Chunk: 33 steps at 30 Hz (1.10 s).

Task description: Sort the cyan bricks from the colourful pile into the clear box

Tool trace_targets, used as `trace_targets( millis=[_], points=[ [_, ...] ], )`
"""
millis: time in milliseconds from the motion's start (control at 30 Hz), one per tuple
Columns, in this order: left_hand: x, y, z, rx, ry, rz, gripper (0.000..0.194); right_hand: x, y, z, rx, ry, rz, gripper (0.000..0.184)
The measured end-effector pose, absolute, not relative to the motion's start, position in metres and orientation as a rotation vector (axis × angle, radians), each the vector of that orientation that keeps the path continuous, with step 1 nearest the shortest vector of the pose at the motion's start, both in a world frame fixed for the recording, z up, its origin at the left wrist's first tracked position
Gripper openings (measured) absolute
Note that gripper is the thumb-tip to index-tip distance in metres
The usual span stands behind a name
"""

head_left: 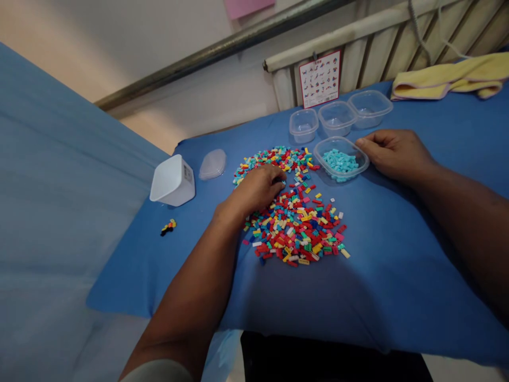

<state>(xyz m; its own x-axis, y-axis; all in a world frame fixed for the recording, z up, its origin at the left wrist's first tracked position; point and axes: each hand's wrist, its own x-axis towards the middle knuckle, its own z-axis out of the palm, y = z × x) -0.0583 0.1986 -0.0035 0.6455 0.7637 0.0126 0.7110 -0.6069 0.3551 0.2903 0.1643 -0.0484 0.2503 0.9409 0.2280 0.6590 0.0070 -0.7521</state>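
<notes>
A loose pile of small building bricks [294,228] in many colours spreads over the blue-covered table. My left hand [258,188] reaches into its upper part, fingers curled together. A speck of light blue shows by those fingertips, but whether they hold it is too small to tell. My right hand [393,151] pinches the right rim of a clear plastic container [361,167] standing on the cloth. Inside lie many light blue bricks [340,162], all of one colour.
Three clear containers [304,132] stand in a row behind. At left are a white square tub [173,180], a clear lid [213,164] and a few yellow, orange and black pieces [168,227]. A picture card [320,79] hangs at the radiator; a yellow cloth [445,79] lies back right.
</notes>
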Motion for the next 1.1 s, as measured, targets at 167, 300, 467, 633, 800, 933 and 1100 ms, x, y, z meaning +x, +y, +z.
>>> trace_targets(
  millis=[167, 300, 467, 633, 800, 933, 1100],
  points=[
    [-0.061, 0.202, -0.002, 2.274, 1.308, 0.350, 0.014, 0.289, 0.163, -0.047, -1.728, -1.476, 0.447, 0.035],
    [-0.063, 0.206, -0.006, 1.979, 1.297, 0.510, 0.016, 0.290, 0.163, -0.047, -1.719, -1.484, 0.451, 0.036],
    [-0.062, 0.202, -0.005, 1.549, 1.211, 0.723, 0.027, 0.292, 0.165, -0.048, -1.725, -1.500, 0.456, 0.035],
    [-0.045, 0.195, 0.005, 1.437, 1.164, 0.834, 0.029, 0.291, 0.163, -0.046, -1.692, -1.511, 0.472, 0.034],
    [-0.005, 0.199, 0.018, 1.621, 0.999, 0.810, 0.023, 0.291, 0.166, -0.048, -1.656, -1.505, 0.486, 0.033],
    [0.039, 0.210, 0.025, 1.775, 0.874, 0.811, 0.015, 0.292, 0.169, -0.052, -1.622, -1.499, 0.497, 0.032],
    [0.065, 0.223, 0.027, 2.048, 0.834, 0.749, 0.014, 0.295, 0.170, -0.054, -1.583, -1.526, 0.501, 0.038]
  ],
)
